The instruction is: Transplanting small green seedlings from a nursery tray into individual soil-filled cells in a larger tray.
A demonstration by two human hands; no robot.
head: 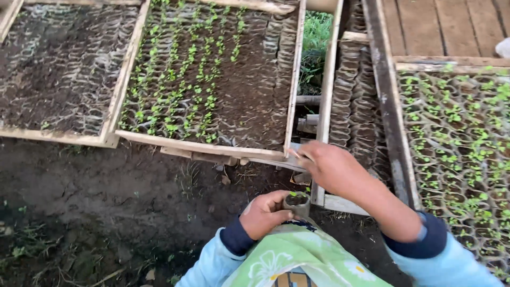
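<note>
Far left lies a wooden tray of bare soil (pixel 58 74); beside it a seedling tray (pixel 212 74), another seedling bed (pixel 457 138) far right. Near centre, the left hand (pixel 263 214) has its fingers wrapped round a small soil-filled pot (pixel 297 202). The right hand (pixel 332 167), fingers seemingly pinched on a thin stick (pixel 300 155), hovers above the pot.

An outdoor plant nursery: wooden-framed seedling trays (pixel 212 79) of small soil-filled pots stand on bare earth (pixel 106 196).

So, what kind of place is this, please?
Probably a plant nursery outdoors. Wooden-framed trays hold rows of green seedlings in small soil pots, on bare earth. The left hand holds one small pot.
</note>
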